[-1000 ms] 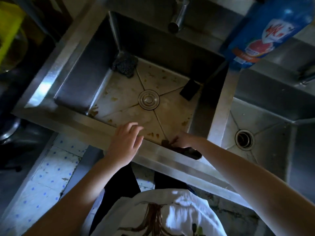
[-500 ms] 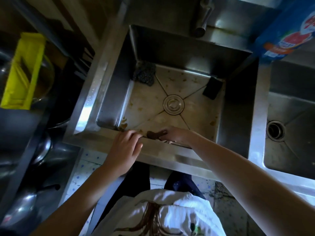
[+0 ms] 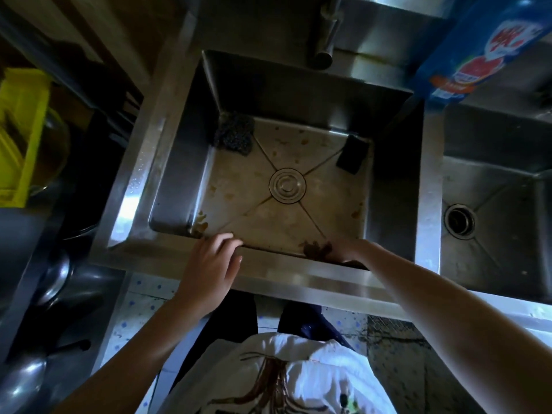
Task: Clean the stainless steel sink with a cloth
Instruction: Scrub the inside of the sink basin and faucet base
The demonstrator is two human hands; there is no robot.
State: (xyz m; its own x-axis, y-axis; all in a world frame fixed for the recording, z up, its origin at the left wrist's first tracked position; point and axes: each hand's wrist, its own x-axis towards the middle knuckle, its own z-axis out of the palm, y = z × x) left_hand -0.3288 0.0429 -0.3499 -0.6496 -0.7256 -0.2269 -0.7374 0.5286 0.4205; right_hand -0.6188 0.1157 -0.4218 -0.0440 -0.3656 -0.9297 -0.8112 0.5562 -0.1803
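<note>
The stainless steel sink [image 3: 179,162] fills the middle of the head view; its floor is stained brown around the round drain cover [image 3: 287,185]. My right hand [image 3: 348,251] reaches over the front rim and holds a dark brown cloth [image 3: 316,249] against the inside of the near wall. Its fingers are mostly hidden behind the rim and the cloth. My left hand [image 3: 213,259] rests on the front rim, with its fingertips curled over the inner edge.
A dark scouring pad [image 3: 236,134] lies in the back left corner of the sink and a black sponge [image 3: 351,158] in the back right. The tap [image 3: 325,40] hangs over the back wall. A blue detergent bottle [image 3: 478,49] stands at right, above a second basin [image 3: 493,222].
My right hand has slid the cloth rightwards along the near wall of the sink. My left hand stays on the front rim. The camera has shifted left and closer.
</note>
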